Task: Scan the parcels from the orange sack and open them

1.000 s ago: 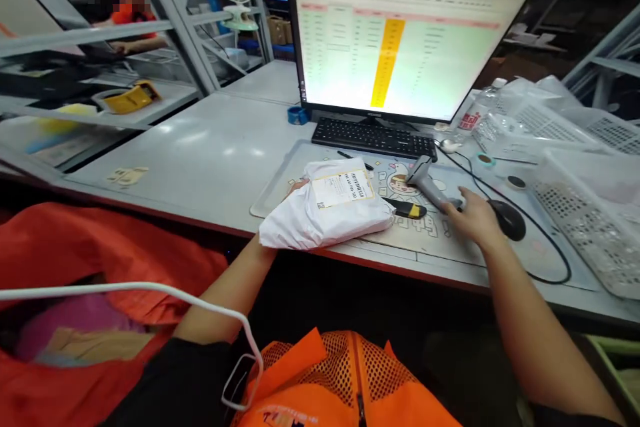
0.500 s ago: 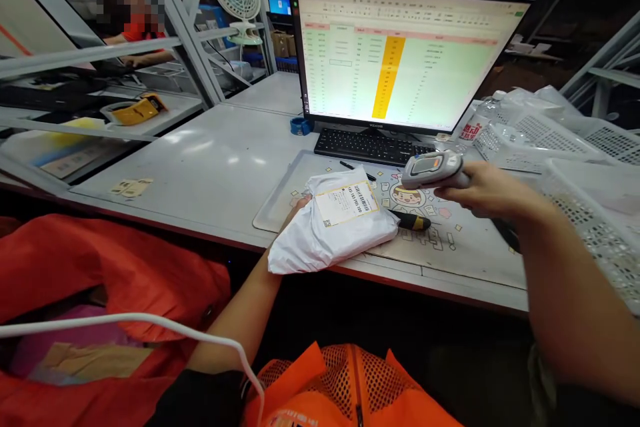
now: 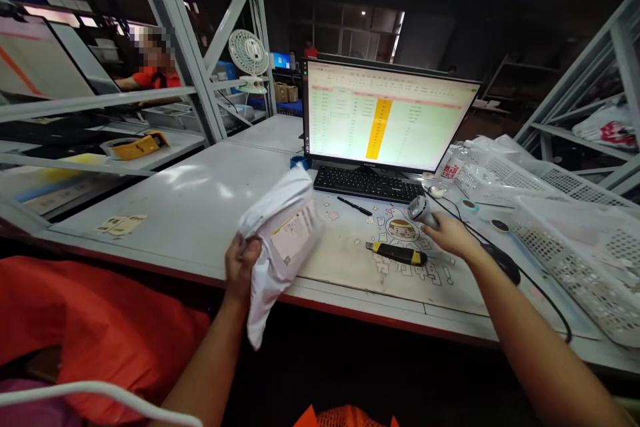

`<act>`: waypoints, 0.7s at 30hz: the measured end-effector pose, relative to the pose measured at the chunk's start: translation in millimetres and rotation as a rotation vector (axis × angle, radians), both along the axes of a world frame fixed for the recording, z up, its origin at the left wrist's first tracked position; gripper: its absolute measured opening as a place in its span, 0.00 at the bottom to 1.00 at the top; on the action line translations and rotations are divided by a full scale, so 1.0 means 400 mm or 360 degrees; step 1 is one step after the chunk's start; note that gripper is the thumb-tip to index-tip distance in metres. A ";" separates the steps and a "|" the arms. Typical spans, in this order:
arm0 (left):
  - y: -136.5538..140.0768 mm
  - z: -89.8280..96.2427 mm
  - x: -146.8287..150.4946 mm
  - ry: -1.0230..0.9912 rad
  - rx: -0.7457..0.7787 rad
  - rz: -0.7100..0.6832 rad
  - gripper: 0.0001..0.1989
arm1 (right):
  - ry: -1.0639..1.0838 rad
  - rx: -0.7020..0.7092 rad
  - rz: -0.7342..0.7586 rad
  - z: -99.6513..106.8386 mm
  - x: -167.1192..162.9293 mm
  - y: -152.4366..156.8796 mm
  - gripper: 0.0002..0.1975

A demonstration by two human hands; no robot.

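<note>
My left hand [image 3: 243,262] is closed on the left edge of a white plastic mailing bag [image 3: 273,203], held tilted above the desk's front edge. A shipping label [image 3: 294,232] with a yellow border is on the bag's face, slightly blurred. In my right hand [image 3: 449,233] is a grey barcode scanner [image 3: 423,211], its head low over the printed desk mat [image 3: 345,253]. Just below the scanner lies a black and yellow utility knife [image 3: 399,253]. A black pen [image 3: 355,205] rests on the mat between the bag and the scanner.
Behind the mat stand a keyboard [image 3: 367,185] and a monitor [image 3: 390,117] showing a spreadsheet. White plastic baskets [image 3: 565,260] line the right side, near a black mouse [image 3: 501,263]. A metal frame [image 3: 175,47] rises at left; a person in red [image 3: 155,77] sits beyond it.
My left hand has moved left and tilted the bag upright, uncovering the utility knife. My right hand has lowered the scanner toward the mat. The head view has tipped upward.
</note>
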State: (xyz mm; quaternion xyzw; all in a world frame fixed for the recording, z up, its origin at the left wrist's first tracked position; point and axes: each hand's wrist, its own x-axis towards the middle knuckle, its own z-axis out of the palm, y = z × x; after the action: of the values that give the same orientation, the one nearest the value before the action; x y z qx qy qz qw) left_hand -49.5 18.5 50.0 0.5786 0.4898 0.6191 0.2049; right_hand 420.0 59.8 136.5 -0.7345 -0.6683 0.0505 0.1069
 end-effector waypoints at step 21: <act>0.040 -0.109 0.070 0.1407 0.0015 0.0142 0.24 | 0.0012 -0.0149 -0.0415 -0.142 -0.127 0.307 0.39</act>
State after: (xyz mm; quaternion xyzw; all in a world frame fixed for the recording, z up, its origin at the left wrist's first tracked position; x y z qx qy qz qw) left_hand -21.6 34.4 6.3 0.7670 0.5521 0.3225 -0.0539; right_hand 369.1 182.7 79.9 -0.8190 -0.5638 0.0701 0.0807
